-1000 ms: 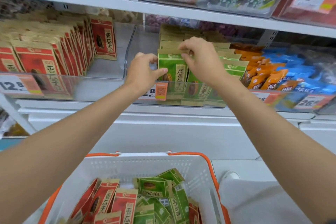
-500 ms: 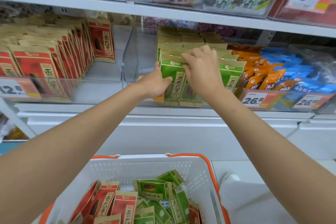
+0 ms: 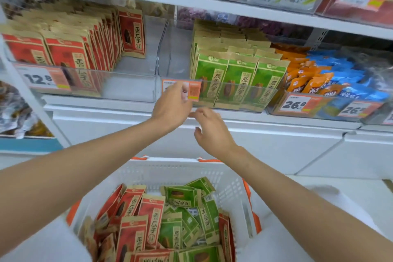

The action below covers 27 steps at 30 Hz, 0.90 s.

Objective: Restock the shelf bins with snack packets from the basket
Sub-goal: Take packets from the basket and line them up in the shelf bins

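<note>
- Pulling back from the row of green paper snack packets [image 3: 238, 78] in the clear plastic shelf bin [image 3: 180, 59], both hands have dropped to its front edge.
- Left hand [image 3: 170, 106], fingers loosely bent, holds nothing; right hand [image 3: 212, 132], at its 4 o'clock, is spread and empty.
- That row looks settled; the white plastic basket [image 3: 161, 168] at 6 o'clock holds more green and red packets.

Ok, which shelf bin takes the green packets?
The middle clear bin, holding upright green packets; the left bin holds red packets, the right bin orange and blue packets.
</note>
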Each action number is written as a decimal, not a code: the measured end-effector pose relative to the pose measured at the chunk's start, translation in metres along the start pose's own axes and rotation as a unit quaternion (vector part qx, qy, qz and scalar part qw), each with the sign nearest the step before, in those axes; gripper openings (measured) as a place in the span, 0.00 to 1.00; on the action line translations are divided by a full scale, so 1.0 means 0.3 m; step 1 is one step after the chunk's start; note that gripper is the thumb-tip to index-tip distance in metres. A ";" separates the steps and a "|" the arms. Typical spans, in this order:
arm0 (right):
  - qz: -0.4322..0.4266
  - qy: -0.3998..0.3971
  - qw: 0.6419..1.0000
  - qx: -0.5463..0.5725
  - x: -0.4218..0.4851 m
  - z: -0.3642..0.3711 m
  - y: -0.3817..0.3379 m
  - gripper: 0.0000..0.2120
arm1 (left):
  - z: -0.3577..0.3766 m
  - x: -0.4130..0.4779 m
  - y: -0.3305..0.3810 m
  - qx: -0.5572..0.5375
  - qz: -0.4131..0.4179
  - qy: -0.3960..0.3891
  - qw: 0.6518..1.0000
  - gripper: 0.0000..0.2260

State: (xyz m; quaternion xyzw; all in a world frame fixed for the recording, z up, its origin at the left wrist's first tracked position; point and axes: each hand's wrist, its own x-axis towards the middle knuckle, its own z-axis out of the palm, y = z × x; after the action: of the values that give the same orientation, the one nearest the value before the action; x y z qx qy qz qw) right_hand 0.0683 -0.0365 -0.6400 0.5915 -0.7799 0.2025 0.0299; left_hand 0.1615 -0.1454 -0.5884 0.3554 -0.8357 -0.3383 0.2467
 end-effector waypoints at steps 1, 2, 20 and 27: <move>0.015 -0.056 0.998 0.011 -0.015 0.038 0.003 0.21 | 0.002 -0.032 -0.046 0.009 -0.025 -0.049 0.998 0.10; 0.032 -0.115 0.993 0.019 -0.033 0.075 0.004 0.20 | 0.001 -0.067 -0.090 0.032 -0.048 -0.110 0.992 0.09; 0.108 -0.657 0.744 -0.049 -0.566 0.640 0.049 0.22 | 0.140 -0.252 -0.504 0.118 -0.215 -0.502 0.830 0.09; 0.091 -0.654 0.751 -0.033 -0.643 0.653 -0.012 0.16 | 0.166 -0.277 -0.485 0.124 -0.223 -0.514 0.819 0.12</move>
State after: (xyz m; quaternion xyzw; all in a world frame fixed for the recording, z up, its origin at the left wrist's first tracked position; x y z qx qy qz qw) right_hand 0.1671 0.0696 -0.8736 0.5045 -0.6655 -0.2580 -0.4859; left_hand 0.2431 -0.1381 -0.7429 0.3342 -0.7737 -0.4113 -0.3472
